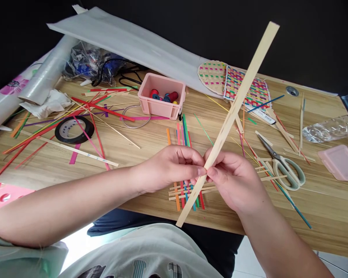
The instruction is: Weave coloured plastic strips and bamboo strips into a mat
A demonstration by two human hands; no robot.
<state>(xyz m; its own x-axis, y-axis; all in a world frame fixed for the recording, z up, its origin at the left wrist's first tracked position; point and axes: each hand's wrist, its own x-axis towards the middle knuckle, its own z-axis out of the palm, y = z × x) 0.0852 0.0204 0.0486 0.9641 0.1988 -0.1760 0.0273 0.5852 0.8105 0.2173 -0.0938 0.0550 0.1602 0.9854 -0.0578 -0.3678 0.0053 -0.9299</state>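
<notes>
A long, pale bamboo strip slants through the middle of the view, its far end raised to the upper right. My left hand pinches its lower part from the left, thumb and fingertips closed. From the right, my right hand grips the same spot, its thumb almost touching the left one. Under both hands lies a small open weave of coloured strips crossed by plain ones; the hands hide its middle.
Scissors lie at the right by loose strips. Black tape sits among coloured strips at the left. Behind are a pink bin of thread spools, finished woven pieces, a clear bottle and a plastic roll.
</notes>
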